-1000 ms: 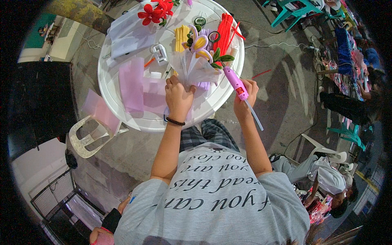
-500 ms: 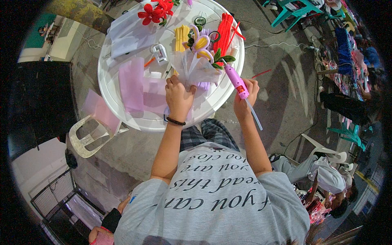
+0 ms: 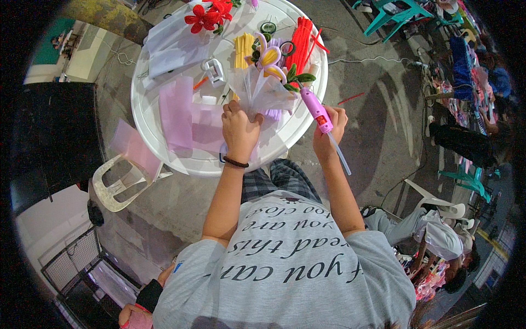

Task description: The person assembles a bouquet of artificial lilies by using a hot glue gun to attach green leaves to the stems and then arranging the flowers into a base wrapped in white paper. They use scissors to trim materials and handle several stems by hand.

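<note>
My left hand (image 3: pixel 240 125) is closed round the gathered base of a small bouquet. Its translucent white wrapping (image 3: pixel 256 92) fans out above my fingers. A purple and yellow fuzzy flower (image 3: pixel 270 56) with green leaves (image 3: pixel 298 77) rises from the wrap. In my right hand (image 3: pixel 332 127) is a pink glue gun (image 3: pixel 316 108), a clear glue stick (image 3: pixel 341 152) trailing from its back end. The gun's nozzle points up at the green leaves on the bouquet's right side; whether it touches them I cannot tell.
On the round white table (image 3: pixel 147 123) lie yellow stems (image 3: pixel 243 50), red stems (image 3: pixel 301 44), a tape dispenser (image 3: pixel 213 72), pink wrapping sheets (image 3: pixel 176 116), white sheets (image 3: pixel 174 46) and red flowers (image 3: pixel 203 19). A white chair (image 3: pixel 112 189) stands at left. People sit and stand to the right.
The glue gun has shifted very slightly, its nozzle remaining by the green leaves. My left hand keeps its hold on the bouquet in the same place.
</note>
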The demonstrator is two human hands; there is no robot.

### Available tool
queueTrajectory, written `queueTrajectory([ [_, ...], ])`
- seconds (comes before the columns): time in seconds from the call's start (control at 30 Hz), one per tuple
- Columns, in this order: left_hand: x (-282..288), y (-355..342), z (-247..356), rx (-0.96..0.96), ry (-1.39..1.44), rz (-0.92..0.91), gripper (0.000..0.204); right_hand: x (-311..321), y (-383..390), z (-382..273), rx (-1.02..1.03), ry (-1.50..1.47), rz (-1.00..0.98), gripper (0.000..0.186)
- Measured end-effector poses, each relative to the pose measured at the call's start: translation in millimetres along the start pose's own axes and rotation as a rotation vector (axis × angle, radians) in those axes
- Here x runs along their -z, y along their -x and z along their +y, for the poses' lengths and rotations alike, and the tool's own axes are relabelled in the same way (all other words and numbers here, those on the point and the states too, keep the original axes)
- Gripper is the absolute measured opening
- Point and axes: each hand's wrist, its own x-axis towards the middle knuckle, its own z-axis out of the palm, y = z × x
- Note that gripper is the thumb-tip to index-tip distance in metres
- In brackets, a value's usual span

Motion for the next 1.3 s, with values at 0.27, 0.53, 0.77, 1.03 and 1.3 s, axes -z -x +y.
queueTrajectory([
  [0.27,0,-1,-1,0.018,0.022,-0.017,0.069,2,1,-1,0.017,0.004,0.005,0.034],
  [0.53,0,0,-5,0.007,0.044,-0.010,0.068,8,-2,-2,0.078,-0.068,-0.013,0.032],
  [0.77,4,4,-1,-0.049,-0.037,0.052,0.069,8,-5,-5,0.074,-0.110,0.001,0.025],
  [1.03,15,5,7,-0.002,-0.053,-0.005,0.074,9,4,2,0.038,-0.129,-0.020,0.023],
  [1.3,10,7,7,-0.026,-0.078,0.082,0.073,9,7,0,-0.013,-0.098,-0.012,0.022],
])
